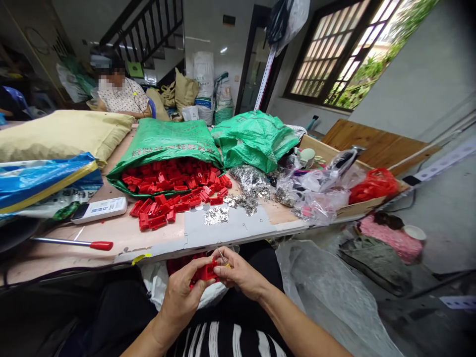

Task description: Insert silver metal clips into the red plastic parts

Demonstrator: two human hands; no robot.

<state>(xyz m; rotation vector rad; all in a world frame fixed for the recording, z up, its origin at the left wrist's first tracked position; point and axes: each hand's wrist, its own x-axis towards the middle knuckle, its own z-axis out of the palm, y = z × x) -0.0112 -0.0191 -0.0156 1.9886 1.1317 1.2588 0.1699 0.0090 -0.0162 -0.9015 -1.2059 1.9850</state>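
At nine o'clock of the view a blue-and-yellow sack (pixel 40 181) is laid on the table (pixel 148 238); its contents cannot be seen. A white remote control (pixel 98 209) and a red-handled tool (pixel 74 243) are seen just beside it, toward seven o'clock. At eleven o'clock a green woven sack (pixel 167 141) is laid on its side with its mouth open, and red plastic pieces (pixel 174 183) are spilled from it onto the tabletop. At twelve o'clock a second green bag (pixel 255 139) is crumpled shut, and a heap of small silver metal parts (pixel 253 181) is spread below it. At two o'clock clear plastic bags (pixel 316 193) and a red bag (pixel 372 183) are held in a shallow wooden tray (pixel 366 206). At six o'clock, below the table edge, a white bag (pixel 159 285) holding more red pieces is rested in the lap. Over it, the left hand (pixel 182 292) is closed on a red plastic piece (pixel 206 271), thumb on top. The right hand (pixel 240 272) is brought against it from three o'clock, with its fingertips pinched together on a thin metal part (pixel 222 256) set at the piece's upper edge.
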